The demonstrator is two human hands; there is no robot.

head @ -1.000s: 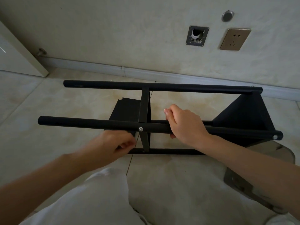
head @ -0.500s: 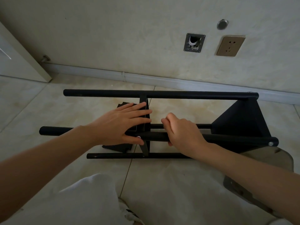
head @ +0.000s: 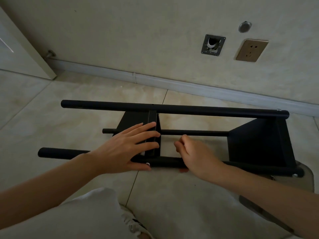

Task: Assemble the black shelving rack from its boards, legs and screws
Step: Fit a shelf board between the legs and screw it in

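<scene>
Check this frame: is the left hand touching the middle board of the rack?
Touching. The head view shows the left hand lying flat with straight fingers across the edge of the middle board, no gap visible between them.

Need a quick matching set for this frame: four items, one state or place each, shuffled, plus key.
1. left hand
2. right hand
3. socket
4. rack

A. lying on its side on the floor
B. flat on the middle board, fingers straight
C. on the wall, top right
D. curled round the near leg

Pairs: 1-B, 2-D, 3-C, 4-A
</scene>
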